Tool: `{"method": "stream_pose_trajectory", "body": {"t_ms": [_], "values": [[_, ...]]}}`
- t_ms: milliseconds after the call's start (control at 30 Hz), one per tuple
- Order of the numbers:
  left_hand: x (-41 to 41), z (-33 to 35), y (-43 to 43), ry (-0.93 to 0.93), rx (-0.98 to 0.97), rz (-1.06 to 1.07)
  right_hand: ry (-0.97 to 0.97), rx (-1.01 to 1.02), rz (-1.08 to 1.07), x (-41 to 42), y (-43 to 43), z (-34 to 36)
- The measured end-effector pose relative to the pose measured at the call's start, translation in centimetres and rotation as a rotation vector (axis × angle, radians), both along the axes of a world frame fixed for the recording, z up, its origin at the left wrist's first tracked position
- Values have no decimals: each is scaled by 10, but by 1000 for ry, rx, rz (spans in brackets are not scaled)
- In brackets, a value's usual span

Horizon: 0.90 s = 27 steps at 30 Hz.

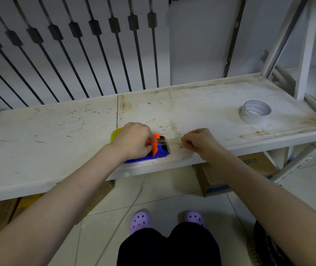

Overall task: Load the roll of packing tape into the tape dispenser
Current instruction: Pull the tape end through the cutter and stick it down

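A blue tape dispenser [154, 155] with an orange flap [156, 145] lies near the front edge of a white shelf [47, 143]. A yellowish tape roll [114, 134] sits in it, mostly hidden under my left hand [134, 143]. That hand presses on the dispenser, fingers on the orange flap. My right hand [199, 142] pinches the free end of a clear tape strip [172, 142], stretched out from the dispenser's front to the right.
A second roll of tape [255, 114], white, lies flat at the shelf's right end by the upright post [305, 60]. Cardboard boxes [249, 169] stand on the tiled floor under the shelf. A barred railing [66, 54] runs behind.
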<state>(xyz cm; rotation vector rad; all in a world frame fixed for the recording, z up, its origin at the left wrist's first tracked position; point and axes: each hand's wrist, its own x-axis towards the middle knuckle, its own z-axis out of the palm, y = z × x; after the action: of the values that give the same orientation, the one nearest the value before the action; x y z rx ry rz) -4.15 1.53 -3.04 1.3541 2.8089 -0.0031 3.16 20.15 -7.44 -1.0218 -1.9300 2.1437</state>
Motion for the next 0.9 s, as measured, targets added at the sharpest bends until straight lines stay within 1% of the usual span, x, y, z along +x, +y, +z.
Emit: {"method": "stream_pose_trajectory", "body": {"t_ms": [133,233,400,500,900], "values": [[1,3,0,-42,25,-10,51,-75,-15,9,1,3],[3,6,3,-54,-8,-9,17,-68,1,13,-1,1],[-1,1,4,-21,-66,-33,-70,-90,43,18,-8,-5],[-2,0,5,-19,-67,-36,-74,-107,42,18,-7,-8],[-2,-1,6,5,-74,-26,30,171,-139,6,-7,-23]]}}
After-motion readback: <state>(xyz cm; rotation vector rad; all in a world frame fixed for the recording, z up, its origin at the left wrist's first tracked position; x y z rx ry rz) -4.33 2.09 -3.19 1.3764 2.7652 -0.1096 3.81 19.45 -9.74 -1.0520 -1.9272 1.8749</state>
